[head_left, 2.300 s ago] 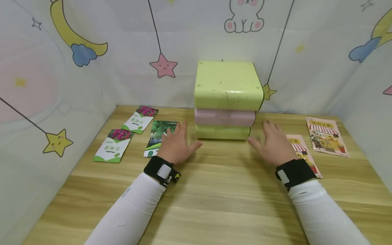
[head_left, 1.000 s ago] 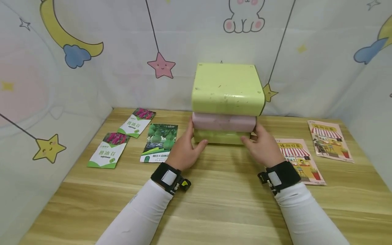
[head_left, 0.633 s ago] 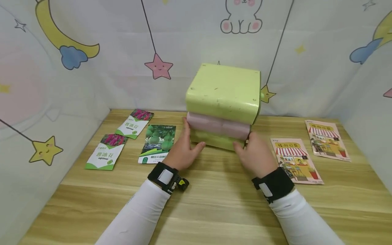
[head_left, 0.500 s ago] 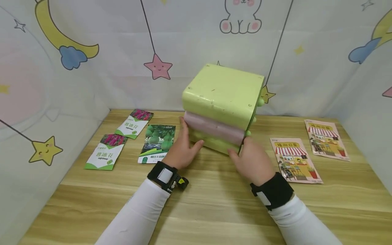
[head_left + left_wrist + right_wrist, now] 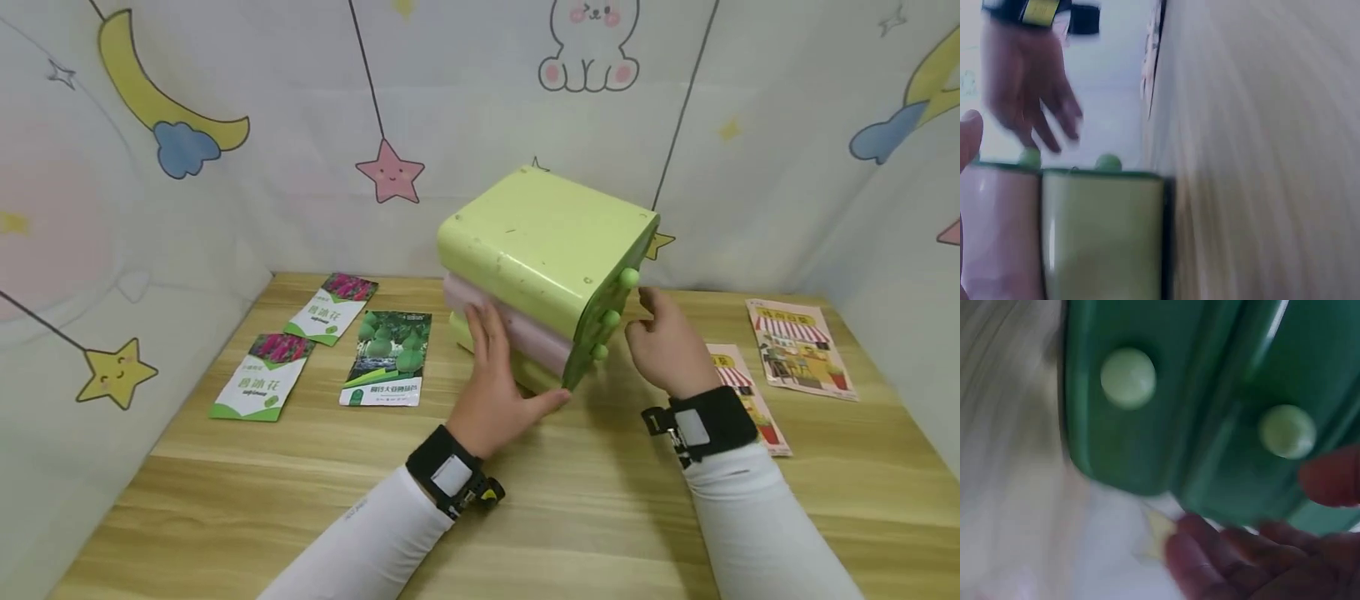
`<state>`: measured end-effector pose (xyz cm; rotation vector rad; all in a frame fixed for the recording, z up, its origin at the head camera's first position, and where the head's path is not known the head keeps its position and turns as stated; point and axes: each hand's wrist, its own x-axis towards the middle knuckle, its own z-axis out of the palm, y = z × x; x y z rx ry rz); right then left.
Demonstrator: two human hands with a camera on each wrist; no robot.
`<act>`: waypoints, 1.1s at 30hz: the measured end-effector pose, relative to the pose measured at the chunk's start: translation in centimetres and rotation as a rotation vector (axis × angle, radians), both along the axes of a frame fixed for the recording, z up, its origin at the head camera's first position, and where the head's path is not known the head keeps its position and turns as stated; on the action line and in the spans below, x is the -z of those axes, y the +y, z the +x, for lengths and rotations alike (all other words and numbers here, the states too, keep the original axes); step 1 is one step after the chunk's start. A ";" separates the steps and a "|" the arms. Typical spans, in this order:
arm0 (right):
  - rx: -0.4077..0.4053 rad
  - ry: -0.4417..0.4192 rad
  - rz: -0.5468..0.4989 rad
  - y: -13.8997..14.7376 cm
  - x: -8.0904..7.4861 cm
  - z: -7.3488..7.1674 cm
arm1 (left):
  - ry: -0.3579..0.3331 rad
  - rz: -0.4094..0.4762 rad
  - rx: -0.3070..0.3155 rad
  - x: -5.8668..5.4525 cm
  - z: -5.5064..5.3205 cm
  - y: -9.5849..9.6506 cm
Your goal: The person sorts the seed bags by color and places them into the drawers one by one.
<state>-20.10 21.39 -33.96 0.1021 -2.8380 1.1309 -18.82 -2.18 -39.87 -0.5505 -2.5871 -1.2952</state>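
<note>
White cloth with moons and stars (image 5: 465,67) hangs behind a light brown wooden table (image 5: 585,517). The left hand (image 5: 495,408) lays straight fingers along the near side of a shiny yellow-green box with a pink middle (image 5: 547,233), gripping nothing. The right hand (image 5: 671,346) holds nothing, its fingers loosely bent, just right of the box's round light green knobs (image 5: 611,319); it is the nearer hand to them. On the table, the box seems to slant lengthwise from back left to near right, knob end facing right. Three flat paper packets (image 5: 386,358) lie left of the box, two pink packets (image 5: 801,350) right of it.
</note>
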 end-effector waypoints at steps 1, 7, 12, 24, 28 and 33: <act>-0.024 -0.007 -0.106 0.3 0.3 -0.9 | 0.014 -0.004 -0.006 0.0 0.1 0.4; -0.116 -0.016 -0.481 1.5 2.0 -4.7 | 0.035 0.009 -0.056 0.4 0.2 1.5; -0.109 -0.002 -0.526 2.4 2.8 -6.7 | 0.042 0.007 -0.051 0.8 0.0 1.5; -0.126 0.090 -0.467 2.1 4.0 -7.3 | 0.028 -0.032 -0.050 0.7 -0.5 1.0; -0.086 0.086 -0.387 1.6 3.6 -6.6 | 0.042 -0.017 -0.066 0.6 -1.0 0.6; -0.068 0.085 -0.299 1.2 3.3 -5.9 | 0.033 0.034 -0.040 0.5 -1.7 -0.3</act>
